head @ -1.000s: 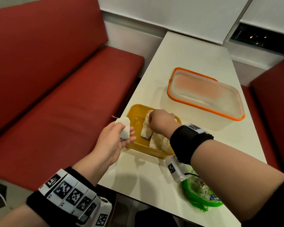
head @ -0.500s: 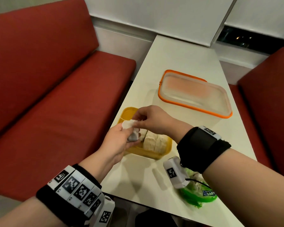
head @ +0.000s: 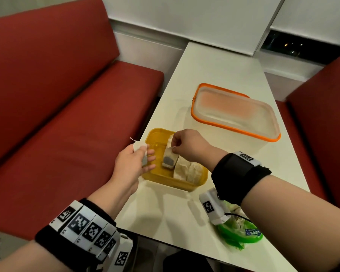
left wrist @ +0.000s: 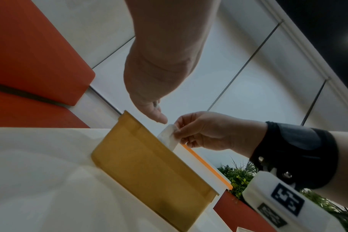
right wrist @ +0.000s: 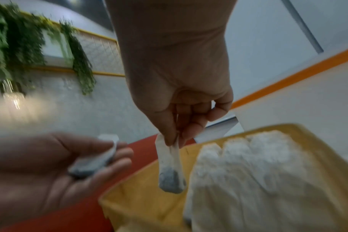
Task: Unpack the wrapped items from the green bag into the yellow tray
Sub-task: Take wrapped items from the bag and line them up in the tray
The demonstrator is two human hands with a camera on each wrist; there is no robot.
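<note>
Your right hand (head: 186, 146) is pinching a wrapped item (head: 170, 157) by its top, hanging it inside the yellow tray (head: 161, 175) at the tabletop's left edge. Your left hand (head: 133, 165) is loosely holding another packet (head: 142, 154) just beside the tray. The green bag (head: 241, 232) is lying at the near edge.

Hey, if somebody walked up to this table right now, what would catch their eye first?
Probably the right hand pinching a white wrapped item by its top over the yellow tray, beside the packets already lined up inside. Next, the left hand at the tray's left edge holding another packet, and the big orange-rimmed container farther back.
</note>
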